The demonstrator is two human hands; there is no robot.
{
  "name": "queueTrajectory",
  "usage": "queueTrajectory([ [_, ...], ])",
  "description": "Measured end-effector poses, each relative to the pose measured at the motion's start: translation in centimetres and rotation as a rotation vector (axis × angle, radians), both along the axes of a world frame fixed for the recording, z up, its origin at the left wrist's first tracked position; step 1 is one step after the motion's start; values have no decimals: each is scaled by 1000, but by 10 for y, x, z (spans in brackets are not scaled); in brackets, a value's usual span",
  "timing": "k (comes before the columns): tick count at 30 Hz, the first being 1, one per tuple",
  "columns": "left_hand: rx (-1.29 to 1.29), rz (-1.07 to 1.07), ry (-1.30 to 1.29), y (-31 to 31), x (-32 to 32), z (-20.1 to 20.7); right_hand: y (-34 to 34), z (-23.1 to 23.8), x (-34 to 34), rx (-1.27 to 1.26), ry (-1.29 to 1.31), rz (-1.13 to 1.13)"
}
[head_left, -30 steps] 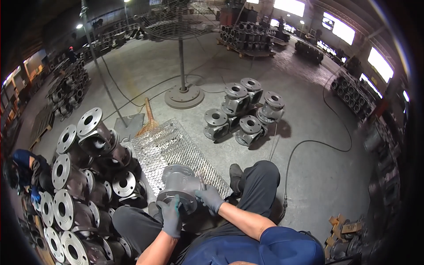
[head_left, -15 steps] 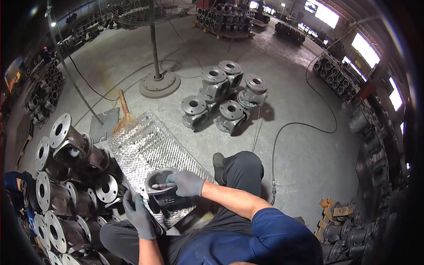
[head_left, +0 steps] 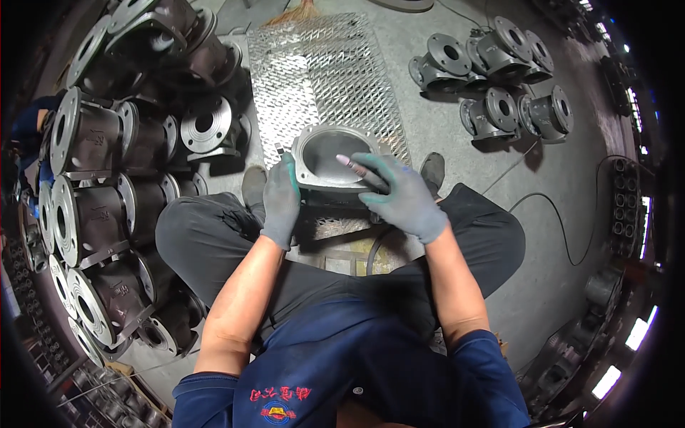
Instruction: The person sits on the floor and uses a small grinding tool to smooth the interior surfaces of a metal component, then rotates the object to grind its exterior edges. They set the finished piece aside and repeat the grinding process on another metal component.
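Observation:
A grey cast valve body (head_left: 303,173) sits between my knees, its wide round opening facing up. My gloved left hand (head_left: 284,200) grips its left side, fingers against the flange edge. In my gloved right hand (head_left: 403,196) is a slim die grinder (head_left: 369,177) with a pinkish rounded grinding tip, fingers wrapped round it. The tip is over the opening, toward its right side; whether it touches metal I cannot tell. Beneath and beyond the casting lies a shiny raised-pattern metal plate (head_left: 342,68).
Flanged valve bodies (head_left: 96,143) are stacked high close on my left. Several more valve bodies (head_left: 492,110) stand on the floor at the far right. A black hose (head_left: 553,200) curves over the floor on the right. A straw broom (head_left: 303,11) lies past the plate; another person's arm (head_left: 36,118) shows at far left.
My view has tipped down and turned left. My left hand has come up against the valve body's side. The right hand still holds the grinder at the opening.

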State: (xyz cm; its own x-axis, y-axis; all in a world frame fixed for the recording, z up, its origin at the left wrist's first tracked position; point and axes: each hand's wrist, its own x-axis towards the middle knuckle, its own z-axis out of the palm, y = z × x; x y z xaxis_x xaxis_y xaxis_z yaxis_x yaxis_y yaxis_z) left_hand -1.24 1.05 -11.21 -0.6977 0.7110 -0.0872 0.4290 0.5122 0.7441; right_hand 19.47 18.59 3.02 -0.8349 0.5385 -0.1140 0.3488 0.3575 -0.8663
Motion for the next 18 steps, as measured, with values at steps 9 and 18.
queueTrajectory([
  [9, 225, -34, 116, 12, 0, 16, 86, 29, -7, 385, -271, 116],
  [18, 187, -126, 457, 18, 0, 25, 112, 16, -98, 761, -673, 548],
])
